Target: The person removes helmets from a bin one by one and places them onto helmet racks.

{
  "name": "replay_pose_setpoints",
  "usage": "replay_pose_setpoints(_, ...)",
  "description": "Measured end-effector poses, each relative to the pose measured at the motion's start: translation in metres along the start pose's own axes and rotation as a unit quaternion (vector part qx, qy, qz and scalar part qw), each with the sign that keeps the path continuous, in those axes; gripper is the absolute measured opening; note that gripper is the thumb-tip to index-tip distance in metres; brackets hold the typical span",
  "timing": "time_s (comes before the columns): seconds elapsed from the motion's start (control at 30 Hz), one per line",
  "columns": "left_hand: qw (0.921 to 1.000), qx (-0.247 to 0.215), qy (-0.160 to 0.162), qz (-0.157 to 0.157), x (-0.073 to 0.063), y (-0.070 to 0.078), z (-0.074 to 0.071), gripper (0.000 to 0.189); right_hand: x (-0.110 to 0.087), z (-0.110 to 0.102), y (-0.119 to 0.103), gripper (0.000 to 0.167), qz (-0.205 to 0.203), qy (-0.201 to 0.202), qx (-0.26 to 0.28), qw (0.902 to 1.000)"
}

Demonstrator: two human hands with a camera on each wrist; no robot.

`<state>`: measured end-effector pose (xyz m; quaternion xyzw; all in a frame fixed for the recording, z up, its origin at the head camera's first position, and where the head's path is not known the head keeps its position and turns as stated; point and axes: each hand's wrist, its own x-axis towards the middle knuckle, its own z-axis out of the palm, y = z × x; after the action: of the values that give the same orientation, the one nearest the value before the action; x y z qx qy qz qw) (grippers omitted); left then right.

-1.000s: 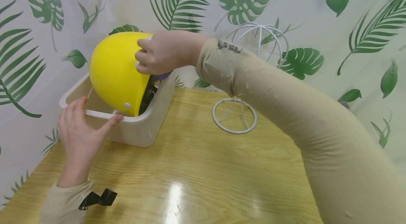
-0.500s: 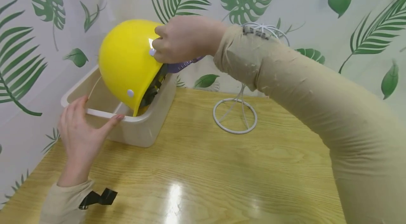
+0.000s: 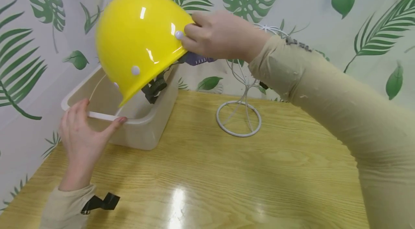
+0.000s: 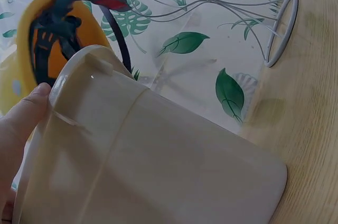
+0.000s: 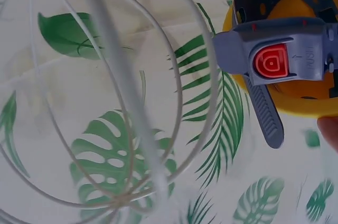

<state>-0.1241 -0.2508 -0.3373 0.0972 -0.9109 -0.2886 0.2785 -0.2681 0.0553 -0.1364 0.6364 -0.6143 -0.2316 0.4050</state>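
Note:
My right hand (image 3: pixel 220 36) grips the edge of a yellow hard hat (image 3: pixel 139 38), which hangs tilted above a beige plastic bin (image 3: pixel 139 135). Beneath its brim the dark headband harness (image 3: pixel 155 86) shows. A grey-purple adjuster with a red push button (image 5: pixel 272 61) is close up in the right wrist view. My left hand (image 3: pixel 82 135) holds the bin's near rim, thumb along the front and fingers over the left corner. In the left wrist view, the hat's orange-looking inside (image 4: pixel 92 31) appears behind the bin wall.
A white wire stand (image 3: pixel 239 135) with a domed cage top stands on the wooden table (image 3: pixel 207 178), right of the bin and partly behind my right arm. Leaf-patterned wall covering (image 3: pixel 311 9) rises behind the table and along its left.
My right hand has lifted the hard hat up and to the right, from inside the bin to above it. My left hand has stayed on the rim.

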Motion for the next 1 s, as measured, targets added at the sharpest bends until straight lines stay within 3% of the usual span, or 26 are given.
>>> replay_pose_setpoints(0.2, 1.0, 0.001, 0.005, 0.003, 0.0, -0.001, 0.001, 0.101, -0.026, -0.004, 0.005, 0.017, 0.081, 0.101, -0.033, 0.991)
replay_pose_setpoints(0.33, 1.0, 0.0, 0.0, 0.0, 0.0, -0.001, 0.001, 0.101, -0.045, -0.005, 0.009, 0.012, 0.128, 0.139, -0.057, 0.9803)
replay_pose_setpoints(0.47, 1.0, 0.005, -0.003, -0.002, -0.001, -0.001, 0.001, 0.101, -0.062, -0.01, 0.012, 0.015, 0.162, 0.149, -0.075, 0.9726)
replay_pose_setpoints(0.7, 0.9999, 0.009, -0.008, -0.004, -0.001, 0.001, 0.0, 0.101, -0.08, -0.027, 0.014, 0.012, 0.186, 0.182, -0.102, 0.96)
replay_pose_setpoints(1.0, 0.9999, 0.009, 0.006, 0.0, -0.002, 0.0, 0.0, 0.1, -0.109, -0.042, 0.018, 0.015, 0.217, 0.161, -0.128, 0.9542)
